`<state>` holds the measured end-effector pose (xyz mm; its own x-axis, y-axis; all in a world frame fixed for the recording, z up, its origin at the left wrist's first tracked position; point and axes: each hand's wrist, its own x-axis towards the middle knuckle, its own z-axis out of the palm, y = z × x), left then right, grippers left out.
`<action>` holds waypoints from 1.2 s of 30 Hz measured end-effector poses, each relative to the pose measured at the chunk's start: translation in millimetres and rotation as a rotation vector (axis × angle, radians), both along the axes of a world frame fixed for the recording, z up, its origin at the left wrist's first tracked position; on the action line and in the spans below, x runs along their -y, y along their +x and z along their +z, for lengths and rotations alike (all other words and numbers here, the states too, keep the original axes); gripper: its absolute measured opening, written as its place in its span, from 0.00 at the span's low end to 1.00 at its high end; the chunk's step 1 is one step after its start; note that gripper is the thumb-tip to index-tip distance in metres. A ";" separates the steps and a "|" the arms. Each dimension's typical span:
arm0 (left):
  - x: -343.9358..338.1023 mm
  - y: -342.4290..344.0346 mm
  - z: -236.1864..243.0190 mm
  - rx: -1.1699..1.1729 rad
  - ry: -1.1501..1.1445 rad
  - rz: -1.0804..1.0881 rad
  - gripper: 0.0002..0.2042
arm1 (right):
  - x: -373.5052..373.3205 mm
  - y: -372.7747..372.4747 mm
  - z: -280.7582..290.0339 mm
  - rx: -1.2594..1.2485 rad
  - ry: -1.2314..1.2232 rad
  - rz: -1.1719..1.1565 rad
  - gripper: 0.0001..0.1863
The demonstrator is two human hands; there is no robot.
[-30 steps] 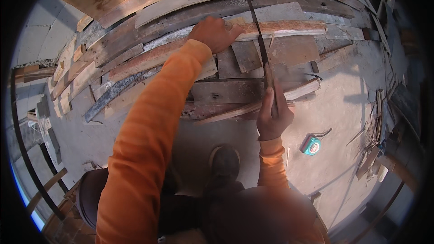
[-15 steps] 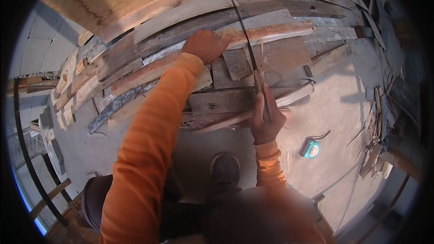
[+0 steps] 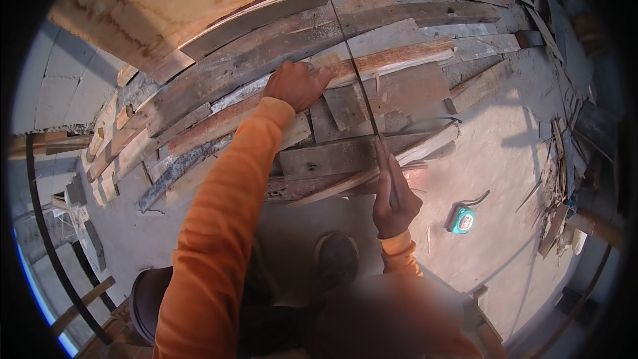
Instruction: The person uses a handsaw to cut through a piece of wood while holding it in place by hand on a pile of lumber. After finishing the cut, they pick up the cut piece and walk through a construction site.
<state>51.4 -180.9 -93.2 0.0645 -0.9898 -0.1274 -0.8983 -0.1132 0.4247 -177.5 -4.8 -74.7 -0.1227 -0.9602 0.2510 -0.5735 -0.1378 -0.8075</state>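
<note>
My right hand (image 3: 395, 203) is closed round the handle of a handsaw (image 3: 354, 61), whose thin dark blade is seen nearly edge-on. The blade points away from me and crosses a long reddish wooden strip (image 3: 399, 58). Left of the blade, my left hand (image 3: 299, 85) is closed over that strip and presses it onto the boards beneath; its fingertips are partly hidden. The strip extends past both sides of my left hand. Under and around it lie flat boards (image 3: 409, 90), and a dark plank (image 3: 332, 157) is nearer to me.
A teal tape measure (image 3: 461, 219) lies on the concrete floor (image 3: 492, 259) at the right. A stained plywood sheet (image 3: 153, 10) stands at the back, with a narrow board (image 3: 259, 23) along its lower edge. Scrap wood (image 3: 561, 179) is heaped at far right. My shoe (image 3: 336, 256) is close behind the boards.
My right hand has drawn the saw back toward me across the strip. My left hand stays on the strip. The narrow board by the plywood has tipped and now leans against it.
</note>
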 end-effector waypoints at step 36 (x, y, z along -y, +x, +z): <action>-12.2 -2.3 9.0 0.052 0.028 -0.040 0.30 | -115.4 -29.7 17.7 0.015 0.119 -0.025 0.15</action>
